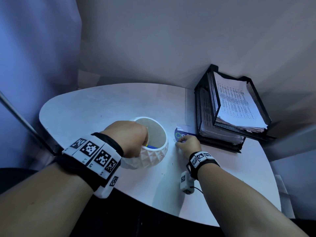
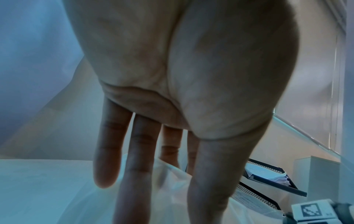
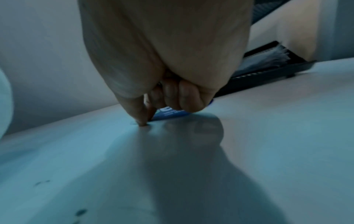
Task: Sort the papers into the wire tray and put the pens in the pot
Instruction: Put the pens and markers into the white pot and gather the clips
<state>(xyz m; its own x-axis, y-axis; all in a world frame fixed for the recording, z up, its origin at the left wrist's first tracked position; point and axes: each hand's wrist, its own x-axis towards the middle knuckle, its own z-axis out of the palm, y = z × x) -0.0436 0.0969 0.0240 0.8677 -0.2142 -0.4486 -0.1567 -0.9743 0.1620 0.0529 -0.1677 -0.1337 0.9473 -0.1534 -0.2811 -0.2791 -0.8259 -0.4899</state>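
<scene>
A white faceted pot (image 1: 150, 156) stands on the white table (image 1: 102, 103). A blue pen (image 1: 152, 147) shows inside its near rim. My left hand (image 1: 145, 139) hangs over the pot, and in the left wrist view its fingers (image 2: 141, 159) are straight and hold nothing above the pot's rim (image 2: 172, 178). My right hand (image 1: 179, 142) is down on the table beside a blue card (image 1: 183, 134). Its thumb and forefinger pinch a small wire paper clip (image 1: 175, 140) at the card's edge (image 3: 168, 113). The black wire tray (image 1: 212, 93), at the right, holds stacked papers (image 1: 237, 103).
Grey walls close in behind the table and the tray. A dark slanted bar (image 1: 17, 113) runs past the table's left edge. The table's curved front edge lies just under my forearms. A few dark specks (image 3: 80, 212) mark the tabletop.
</scene>
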